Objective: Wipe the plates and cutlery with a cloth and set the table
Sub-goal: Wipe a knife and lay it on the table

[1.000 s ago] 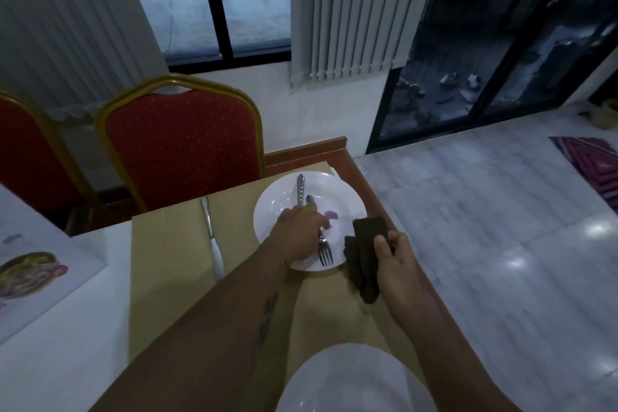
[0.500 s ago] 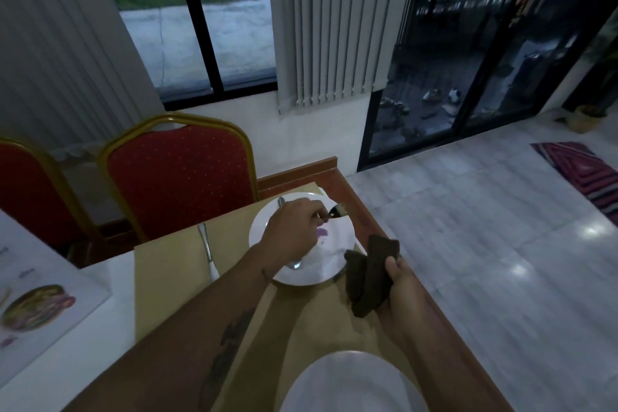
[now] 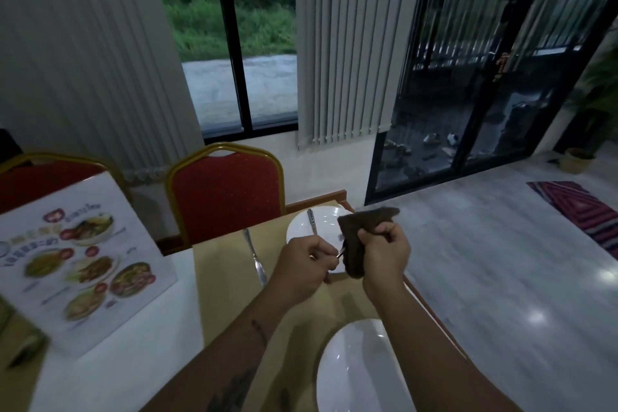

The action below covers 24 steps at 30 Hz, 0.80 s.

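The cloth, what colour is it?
The cloth is dark brown, clearest in the head view.

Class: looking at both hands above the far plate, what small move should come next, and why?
Probably pull the utensil through the cloth to wipe it: the left hand grips one end, and the other end sits inside the cloth bunched in the right hand.

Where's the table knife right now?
In the head view, the knife lies on the tan placemat, left of the far plate and beside the left hand, in front of the red chair.
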Motion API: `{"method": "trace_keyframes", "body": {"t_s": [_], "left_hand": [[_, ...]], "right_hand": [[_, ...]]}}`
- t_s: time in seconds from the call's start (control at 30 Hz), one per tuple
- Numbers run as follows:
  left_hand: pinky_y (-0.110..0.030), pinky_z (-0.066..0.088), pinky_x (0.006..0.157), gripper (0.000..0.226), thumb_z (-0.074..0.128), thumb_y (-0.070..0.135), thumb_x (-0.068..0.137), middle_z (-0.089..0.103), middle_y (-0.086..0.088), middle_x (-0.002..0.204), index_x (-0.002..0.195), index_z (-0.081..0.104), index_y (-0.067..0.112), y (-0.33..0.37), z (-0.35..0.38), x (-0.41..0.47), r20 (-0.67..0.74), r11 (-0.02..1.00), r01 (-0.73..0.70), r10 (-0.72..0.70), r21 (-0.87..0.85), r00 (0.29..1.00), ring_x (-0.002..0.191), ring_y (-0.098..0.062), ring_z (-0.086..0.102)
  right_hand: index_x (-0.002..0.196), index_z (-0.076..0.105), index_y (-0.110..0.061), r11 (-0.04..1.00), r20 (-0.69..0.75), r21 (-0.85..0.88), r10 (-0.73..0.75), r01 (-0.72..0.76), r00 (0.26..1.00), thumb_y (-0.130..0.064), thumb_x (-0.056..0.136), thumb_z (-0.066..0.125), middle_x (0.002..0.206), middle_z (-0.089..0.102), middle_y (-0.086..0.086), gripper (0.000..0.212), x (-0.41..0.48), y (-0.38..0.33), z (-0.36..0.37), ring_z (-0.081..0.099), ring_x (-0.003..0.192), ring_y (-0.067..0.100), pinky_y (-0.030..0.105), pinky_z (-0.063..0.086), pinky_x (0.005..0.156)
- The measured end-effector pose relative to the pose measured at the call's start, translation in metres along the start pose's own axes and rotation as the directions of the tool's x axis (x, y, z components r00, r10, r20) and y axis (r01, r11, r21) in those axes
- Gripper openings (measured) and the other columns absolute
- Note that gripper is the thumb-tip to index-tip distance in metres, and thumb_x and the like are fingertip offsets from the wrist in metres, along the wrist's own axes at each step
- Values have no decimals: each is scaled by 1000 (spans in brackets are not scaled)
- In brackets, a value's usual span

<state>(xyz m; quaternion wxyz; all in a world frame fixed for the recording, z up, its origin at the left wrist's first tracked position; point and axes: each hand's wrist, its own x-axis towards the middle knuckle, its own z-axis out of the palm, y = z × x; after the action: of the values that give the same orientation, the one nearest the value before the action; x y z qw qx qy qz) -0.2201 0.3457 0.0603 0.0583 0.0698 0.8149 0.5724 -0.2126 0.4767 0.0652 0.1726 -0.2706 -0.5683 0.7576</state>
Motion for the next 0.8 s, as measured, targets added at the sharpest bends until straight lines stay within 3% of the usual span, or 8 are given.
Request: {"method": "trace_keyframes", "body": {"t_s": [0.13,0.17,0.27,0.37,0.43,0.57,0.7,0.8], "left_hand": [[-13,46,52,14,67,0,86,68,1,69,80,68,13,8,-18,-33,-106,992,32,-45,-122,993,58,-8,62],[-12,45,49,15,67,0,86,68,2,67,78,67,13,9,-21,-40,-141,984,41,-66,-172,988,56,-7,61],[-15,43,48,11,70,3,84,68,1,64,78,69,12,13,-27,-58,-216,978,43,-89,-206,972,56,-9,60],[-18,49,51,7,69,2,85,69,-6,70,84,68,9,17,-29,-70,-244,983,51,-94,-178,965,62,-16,67],[-20,52,52,12,69,0,84,69,-8,69,81,67,11,18,-35,-77,-244,986,30,-69,-162,967,62,-21,70],[-29,57,66,11,67,11,88,73,1,74,80,72,17,14,-53,-87,-191,998,-37,24,-60,981,71,-17,72],[-30,52,72,16,57,16,94,70,4,85,88,71,22,26,-80,-82,-282,998,-48,35,-39,959,81,-15,66],[-26,48,72,19,58,10,92,70,4,88,92,72,23,43,-96,-72,-230,999,-38,30,-30,973,83,-13,64]], "right_hand": [[91,57,-23,991,-174,109,-58,77,983,-4,89,65,112,66,6,21,-23,-13,-1,66,96,22,30,53,69],[93,57,-21,988,-186,141,-27,54,982,-5,90,64,114,66,8,18,-26,-13,-2,64,95,21,31,53,71],[113,56,-19,958,33,203,199,-201,979,-12,93,62,120,64,15,22,-47,-9,0,63,106,35,54,54,93],[128,53,-11,924,294,165,288,-345,912,-9,94,58,119,65,22,34,-73,-6,11,63,108,44,57,56,87],[123,56,-11,956,330,110,221,-270,918,-2,93,58,116,66,22,32,-83,-7,18,65,105,44,56,57,80],[112,58,-15,993,251,3,110,-115,962,3,89,60,111,67,18,29,-92,-7,22,67,99,39,56,57,88],[94,54,-21,989,280,-134,-26,66,960,4,87,62,105,68,19,27,-101,-7,21,70,93,40,58,58,85],[97,51,-8,961,417,-199,-95,192,904,8,89,61,102,70,16,20,-111,-8,16,75,78,23,39,62,69]]}}
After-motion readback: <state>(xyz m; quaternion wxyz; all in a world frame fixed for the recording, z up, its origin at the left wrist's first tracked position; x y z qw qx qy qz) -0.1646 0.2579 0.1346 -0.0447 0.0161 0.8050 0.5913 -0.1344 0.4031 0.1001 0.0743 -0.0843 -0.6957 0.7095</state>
